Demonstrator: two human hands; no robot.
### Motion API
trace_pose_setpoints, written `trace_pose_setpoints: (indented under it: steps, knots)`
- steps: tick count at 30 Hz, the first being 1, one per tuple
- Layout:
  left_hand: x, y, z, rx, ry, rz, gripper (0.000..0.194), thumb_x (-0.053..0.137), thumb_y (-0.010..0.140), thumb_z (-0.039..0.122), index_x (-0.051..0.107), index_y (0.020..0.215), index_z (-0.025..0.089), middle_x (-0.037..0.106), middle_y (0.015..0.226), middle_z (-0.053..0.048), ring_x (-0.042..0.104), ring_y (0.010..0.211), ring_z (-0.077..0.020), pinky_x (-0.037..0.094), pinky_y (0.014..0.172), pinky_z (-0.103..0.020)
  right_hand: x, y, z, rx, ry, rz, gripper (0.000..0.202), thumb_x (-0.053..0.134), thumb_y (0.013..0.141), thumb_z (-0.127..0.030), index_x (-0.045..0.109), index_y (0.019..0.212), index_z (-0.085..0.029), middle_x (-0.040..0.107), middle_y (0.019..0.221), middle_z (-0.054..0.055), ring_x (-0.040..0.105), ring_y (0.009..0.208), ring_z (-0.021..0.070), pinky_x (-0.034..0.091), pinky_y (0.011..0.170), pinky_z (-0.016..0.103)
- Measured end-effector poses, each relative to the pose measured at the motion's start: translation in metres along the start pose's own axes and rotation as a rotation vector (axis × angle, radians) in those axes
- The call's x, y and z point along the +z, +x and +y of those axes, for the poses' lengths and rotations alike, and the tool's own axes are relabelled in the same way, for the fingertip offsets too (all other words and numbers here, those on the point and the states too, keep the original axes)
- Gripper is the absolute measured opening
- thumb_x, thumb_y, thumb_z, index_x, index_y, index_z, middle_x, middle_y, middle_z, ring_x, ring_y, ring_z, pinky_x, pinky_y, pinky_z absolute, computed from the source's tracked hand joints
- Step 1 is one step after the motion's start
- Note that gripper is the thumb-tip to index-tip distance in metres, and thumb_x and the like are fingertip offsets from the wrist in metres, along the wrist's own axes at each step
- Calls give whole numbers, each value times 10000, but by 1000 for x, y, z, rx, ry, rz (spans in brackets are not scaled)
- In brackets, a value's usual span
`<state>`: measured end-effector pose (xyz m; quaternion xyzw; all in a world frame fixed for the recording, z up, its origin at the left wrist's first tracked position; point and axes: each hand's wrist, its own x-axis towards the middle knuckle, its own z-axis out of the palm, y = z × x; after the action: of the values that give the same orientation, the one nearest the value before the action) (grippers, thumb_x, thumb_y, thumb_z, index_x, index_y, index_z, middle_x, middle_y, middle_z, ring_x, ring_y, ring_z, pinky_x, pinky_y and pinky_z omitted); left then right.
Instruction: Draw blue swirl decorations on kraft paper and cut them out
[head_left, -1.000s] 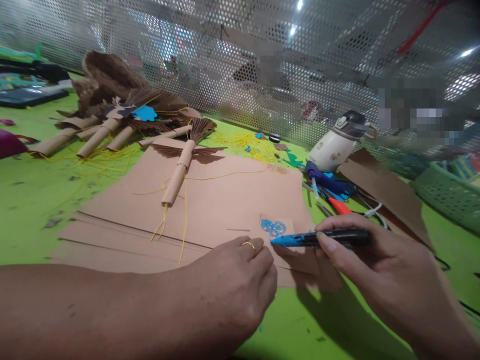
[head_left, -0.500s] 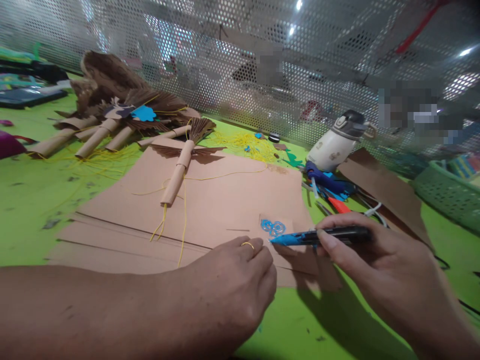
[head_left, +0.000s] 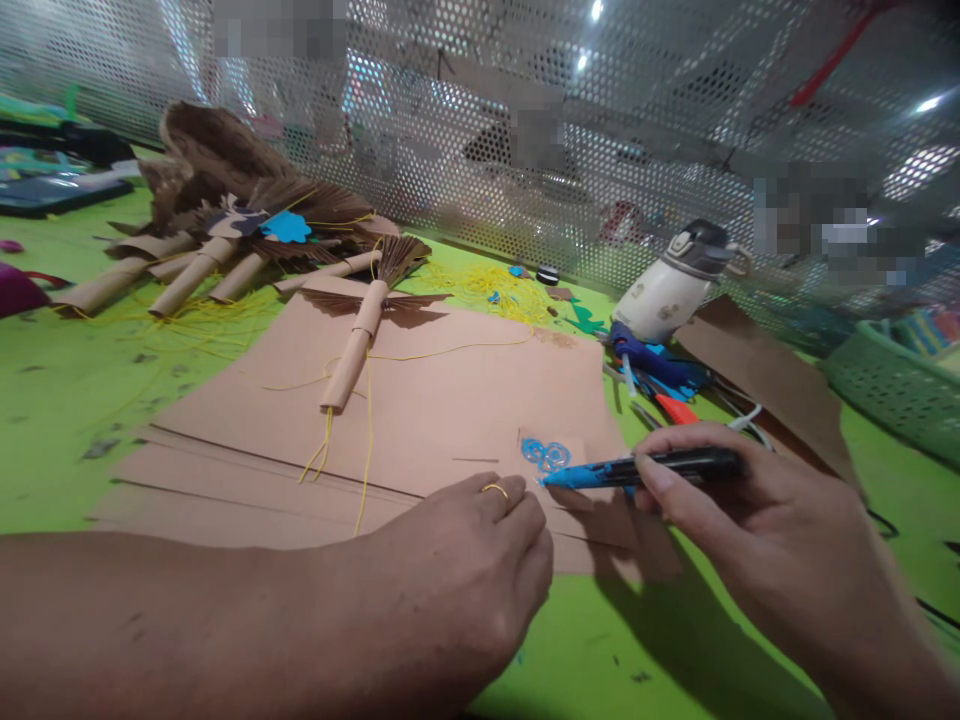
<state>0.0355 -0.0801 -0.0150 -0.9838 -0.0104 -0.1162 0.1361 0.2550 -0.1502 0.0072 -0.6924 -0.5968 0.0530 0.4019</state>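
Observation:
My right hand [head_left: 757, 530] grips a black-and-blue marker pen [head_left: 652, 466] between thumb and fingers. Its blue tip rests at or just above a small brown paper piece [head_left: 574, 445], below two round blue doodles [head_left: 546, 455] drawn there. My left hand [head_left: 480, 560], with a ring on one finger, lies at the lower left of this piece. Its fingers are bent and close together, the tips hidden, so what they hold or press is unclear. Beneath are stacked brown paper sheets [head_left: 450, 400]. A rolled-paper figure [head_left: 356, 355] with pleated wings and yellow strings lies on them.
More paper figures [head_left: 202, 270] lie behind at left, beside a brown crumpled mass [head_left: 217, 150]. Yellow string [head_left: 487, 290] is heaped near the perforated metal screen [head_left: 450, 150]. At right are a white bottle [head_left: 664, 285], a blue glue gun [head_left: 652, 360] and a green basket [head_left: 900, 380].
The marker's tip has shifted very slightly to the right. My left hand and the papers look the same.

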Motion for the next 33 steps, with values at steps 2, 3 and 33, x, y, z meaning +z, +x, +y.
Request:
trace_pose_setpoints:
  steps: [2, 3, 33]
  knots:
    - [-1, 0, 0, 7, -4, -19, 177, 629, 887, 190, 734, 997, 99, 733, 1188, -183, 671, 1093, -332, 610, 873, -449, 0, 0, 0, 9, 2, -4, 117, 658, 871, -350, 736, 828, -274, 749, 733, -26, 665, 618, 153, 536, 621, 277]
    - [-2, 1, 0, 11, -9, -31, 194, 628, 877, 185, 736, 1010, 94, 735, 1180, -184, 673, 1086, -334, 612, 868, -450, -1, 0, 0, 19, 7, -1, 113, 660, 869, -353, 736, 830, -278, 751, 730, -27, 673, 622, 156, 539, 623, 277]
    - [-4, 4, -2, 18, -21, -93, 329, 579, 889, 186, 752, 1143, 68, 748, 1190, -177, 703, 991, -322, 635, 870, -458, -6, -2, -1, -63, -102, -11, 121, 640, 885, -355, 736, 868, -284, 780, 779, -43, 668, 650, 150, 506, 664, 275]
